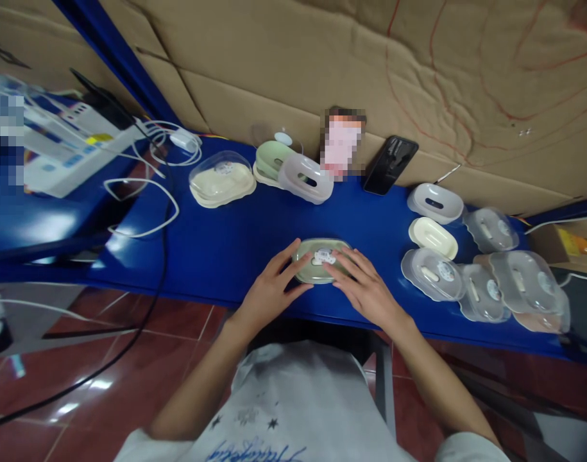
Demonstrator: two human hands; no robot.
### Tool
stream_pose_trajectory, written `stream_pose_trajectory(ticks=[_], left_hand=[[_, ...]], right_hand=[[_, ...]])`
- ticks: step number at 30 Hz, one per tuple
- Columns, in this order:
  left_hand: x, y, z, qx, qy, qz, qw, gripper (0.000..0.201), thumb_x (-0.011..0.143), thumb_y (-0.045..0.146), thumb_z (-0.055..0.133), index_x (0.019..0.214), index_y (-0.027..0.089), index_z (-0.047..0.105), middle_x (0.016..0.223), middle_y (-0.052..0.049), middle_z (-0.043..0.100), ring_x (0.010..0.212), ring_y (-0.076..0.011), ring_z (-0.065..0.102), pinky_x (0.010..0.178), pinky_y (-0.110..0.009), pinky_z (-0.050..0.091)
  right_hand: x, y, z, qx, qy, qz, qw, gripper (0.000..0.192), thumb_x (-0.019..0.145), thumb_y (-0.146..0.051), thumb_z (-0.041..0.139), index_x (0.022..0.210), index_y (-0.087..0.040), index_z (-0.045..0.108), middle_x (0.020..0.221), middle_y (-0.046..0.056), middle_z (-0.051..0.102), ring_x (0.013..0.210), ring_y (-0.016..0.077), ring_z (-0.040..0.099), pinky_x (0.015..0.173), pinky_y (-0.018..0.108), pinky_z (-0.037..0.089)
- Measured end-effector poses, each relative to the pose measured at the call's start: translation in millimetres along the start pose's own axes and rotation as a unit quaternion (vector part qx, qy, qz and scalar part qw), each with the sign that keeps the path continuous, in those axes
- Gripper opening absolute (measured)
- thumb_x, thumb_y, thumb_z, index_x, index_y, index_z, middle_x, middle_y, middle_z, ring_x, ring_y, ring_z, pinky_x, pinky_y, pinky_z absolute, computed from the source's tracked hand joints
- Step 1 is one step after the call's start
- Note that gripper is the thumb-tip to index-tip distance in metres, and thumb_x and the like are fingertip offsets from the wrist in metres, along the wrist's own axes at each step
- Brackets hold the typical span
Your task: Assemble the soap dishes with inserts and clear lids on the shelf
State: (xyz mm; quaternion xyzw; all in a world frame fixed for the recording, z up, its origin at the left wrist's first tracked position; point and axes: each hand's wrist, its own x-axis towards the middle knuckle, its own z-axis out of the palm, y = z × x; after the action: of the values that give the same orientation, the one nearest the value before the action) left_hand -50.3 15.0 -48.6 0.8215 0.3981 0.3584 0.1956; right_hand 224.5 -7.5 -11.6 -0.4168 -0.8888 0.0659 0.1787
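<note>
A pale green soap box (308,273) with a clear lid and a round white sticker lies near the front edge of the blue table. My left hand (274,282) grips its left end, thumb along the near side and fingers reaching over the lid. From the right, my right hand (367,285) holds the other end, its spread fingers lying across the lid beside the sticker. Both hands partly cover the box. Behind it are a lilac soap tray (293,168) with a slot and a green tray (269,156), overlapping each other.
A cream lidded soap box (221,192) stands back left. Several clear lids, such as one lid (480,295), lie at right around a cream tray (444,244) and a white tray (450,200). A black phone (390,163) leans on cardboard. White cables (144,183) cross the left side.
</note>
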Motion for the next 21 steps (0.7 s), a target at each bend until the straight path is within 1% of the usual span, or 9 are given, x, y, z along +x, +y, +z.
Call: stream_pose_trajectory(ticks=[3, 7, 12, 16, 19, 21], left_hand=[[-0.3, -4.2, 1.9, -0.007, -0.009, -0.022, 1.0, 0.071, 0.101, 0.04, 0.077, 0.165, 0.035, 0.045, 0.17, -0.014, 0.047, 0.154, -0.0321, 0.054, 0.124, -0.054, 0.053], [-0.4, -5.7, 2.1, -0.018, -0.024, -0.038, 0.999, 0.07, 0.101, 0.04, 0.076, 0.163, 0.034, 0.045, 0.17, -0.014, 0.047, 0.156, -0.0319, 0.052, 0.126, -0.054, 0.051], [-0.4, -4.5, -0.1, -0.034, -0.025, -0.044, 0.998, 0.064, 0.1, 0.039, 0.078, 0.158, 0.033, 0.05, 0.167, -0.012, 0.05, 0.155, -0.0303, 0.053, 0.126, -0.052, 0.051], [-1.2, -6.2, -0.3, -0.037, -0.033, -0.061, 0.997, 0.06, 0.099, 0.038, 0.08, 0.152, 0.033, 0.054, 0.166, -0.011, 0.052, 0.152, -0.0306, 0.056, 0.123, -0.052, 0.054], [-1.7, -6.5, 0.0, -0.03, -0.038, -0.062, 0.997, 0.06, 0.098, 0.039, 0.08, 0.152, 0.032, 0.053, 0.166, -0.012, 0.051, 0.152, -0.0323, 0.055, 0.121, -0.053, 0.055], [-2.1, -5.3, -0.5, -0.023, -0.031, -0.063, 0.997, 0.059, 0.098, 0.04, 0.08, 0.151, 0.032, 0.053, 0.165, -0.013, 0.051, 0.151, -0.0335, 0.056, 0.12, -0.055, 0.055]], right_hand=[[4.0, -0.3, -5.7, -0.024, -0.014, -0.008, 1.0, 0.074, 0.109, -0.012, 0.054, 0.174, -0.036, 0.028, 0.169, 0.007, 0.053, 0.161, 0.0259, 0.045, 0.134, 0.06, 0.039], [1.7, 0.7, -3.6, -0.06, -0.031, -0.023, 0.997, 0.077, 0.105, -0.005, 0.055, 0.173, -0.031, 0.032, 0.171, 0.008, 0.05, 0.162, 0.0266, 0.042, 0.137, 0.06, 0.034], [-6.7, 0.6, 4.6, -0.063, -0.012, -0.033, 0.997, 0.079, 0.105, -0.004, 0.054, 0.175, -0.031, 0.028, 0.174, 0.007, 0.045, 0.165, 0.0264, 0.037, 0.137, 0.062, 0.032], [-9.0, -7.4, 15.5, -0.065, 0.002, -0.028, 0.997, 0.077, 0.107, -0.002, 0.047, 0.174, -0.034, 0.028, 0.172, 0.005, 0.048, 0.165, 0.0246, 0.036, 0.137, 0.062, 0.031], [-7.1, -11.5, 16.7, -0.055, 0.008, -0.012, 0.998, 0.069, 0.11, -0.011, 0.047, 0.172, -0.039, 0.033, 0.168, 0.001, 0.054, 0.162, 0.0233, 0.042, 0.136, 0.059, 0.035], [-5.0, -4.7, 5.3, -0.045, 0.002, 0.016, 0.999, 0.062, 0.112, -0.022, 0.049, 0.169, -0.041, 0.04, 0.166, -0.002, 0.056, 0.16, 0.0226, 0.047, 0.135, 0.054, 0.039]])
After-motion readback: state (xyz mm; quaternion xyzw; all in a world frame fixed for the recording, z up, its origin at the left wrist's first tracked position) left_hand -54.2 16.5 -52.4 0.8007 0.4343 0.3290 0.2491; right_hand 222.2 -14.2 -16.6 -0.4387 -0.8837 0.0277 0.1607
